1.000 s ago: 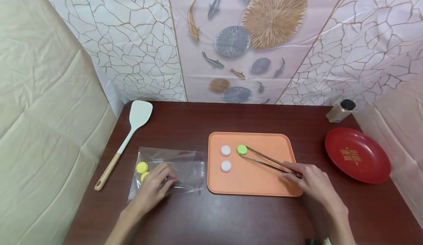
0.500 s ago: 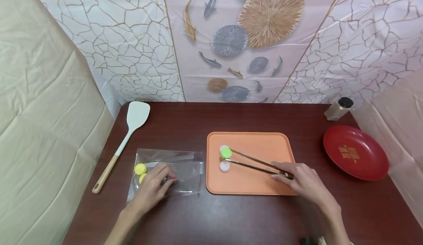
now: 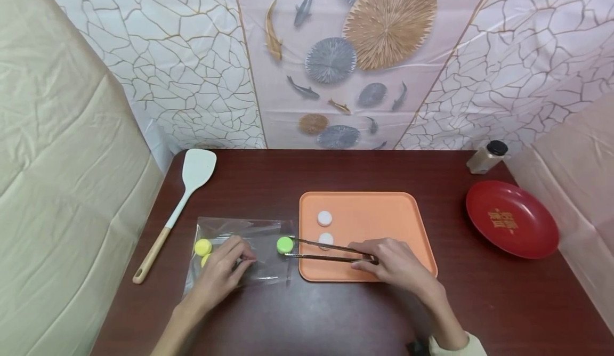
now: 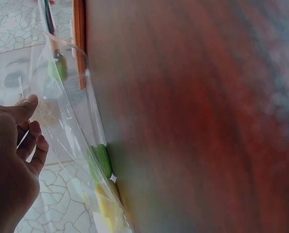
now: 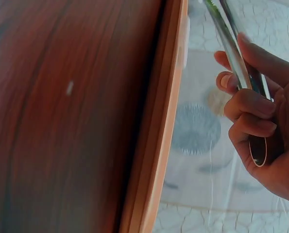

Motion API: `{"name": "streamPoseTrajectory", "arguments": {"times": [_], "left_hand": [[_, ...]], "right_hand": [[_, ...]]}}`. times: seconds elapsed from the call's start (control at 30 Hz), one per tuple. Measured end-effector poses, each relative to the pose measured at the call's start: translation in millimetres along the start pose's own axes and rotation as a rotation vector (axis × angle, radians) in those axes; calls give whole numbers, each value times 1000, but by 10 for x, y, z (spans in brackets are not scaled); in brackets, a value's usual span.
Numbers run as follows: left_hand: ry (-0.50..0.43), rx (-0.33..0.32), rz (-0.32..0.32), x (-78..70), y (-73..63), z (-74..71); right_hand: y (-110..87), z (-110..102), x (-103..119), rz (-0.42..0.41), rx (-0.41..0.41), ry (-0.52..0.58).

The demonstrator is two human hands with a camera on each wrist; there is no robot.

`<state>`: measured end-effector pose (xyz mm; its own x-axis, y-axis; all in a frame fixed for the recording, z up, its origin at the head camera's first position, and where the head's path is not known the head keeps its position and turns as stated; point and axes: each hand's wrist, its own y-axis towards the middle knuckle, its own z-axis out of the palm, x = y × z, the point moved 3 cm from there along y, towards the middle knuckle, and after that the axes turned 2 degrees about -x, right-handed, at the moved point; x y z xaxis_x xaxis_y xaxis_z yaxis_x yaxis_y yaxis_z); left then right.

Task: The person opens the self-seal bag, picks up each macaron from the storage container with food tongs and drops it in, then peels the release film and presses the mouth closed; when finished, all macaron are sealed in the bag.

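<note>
In the head view my left hand (image 3: 224,268) pinches the upper layer of a clear plastic bag (image 3: 266,231) between thumb and fingers, raising it in the left wrist view. Yellow macarons (image 3: 203,247) lie at the bag's left end. The left wrist view also shows a green macaron (image 4: 101,160) inside, hidden by my hand from above. My right hand (image 3: 393,265) grips metal tongs (image 3: 331,258), whose tips hold another green macaron (image 3: 285,245) at the bag's right-hand mouth. Two white macarons (image 3: 324,218) sit on the orange tray (image 3: 384,212), under and beside the tongs.
A white spatula (image 3: 199,167) with a wooden handle lies at the table's left. To the right stand a red oval plate (image 3: 532,228) and a black-capped jar (image 3: 486,158). The tray's rim is close to the bag mouth.
The right hand has carried the tongs and green macaron leftward from the tray, past the white macarons, to the bag's mouth. The left hand keeps its hold on the bag.
</note>
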<state>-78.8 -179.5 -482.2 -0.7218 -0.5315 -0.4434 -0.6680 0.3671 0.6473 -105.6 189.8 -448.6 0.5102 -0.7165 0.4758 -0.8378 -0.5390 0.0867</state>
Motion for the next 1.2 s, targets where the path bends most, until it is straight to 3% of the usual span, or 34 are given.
{"name": "streamPoseTrajectory", "arguments": {"times": [0.23, 0.43, 0.73, 1.2], "left_hand": [[11, -16, 24, -5, -1, -12], [18, -14, 15, -6, -11, -9], [13, -3, 14, -3, 3, -3], [16, -7, 36, -6, 13, -2]], "right_hand": [[211, 138, 157, -46, 28, -61], [355, 254, 362, -111, 7, -153], [563, 387, 554, -158, -23, -188], [786, 531, 771, -99, -22, -170]]}}
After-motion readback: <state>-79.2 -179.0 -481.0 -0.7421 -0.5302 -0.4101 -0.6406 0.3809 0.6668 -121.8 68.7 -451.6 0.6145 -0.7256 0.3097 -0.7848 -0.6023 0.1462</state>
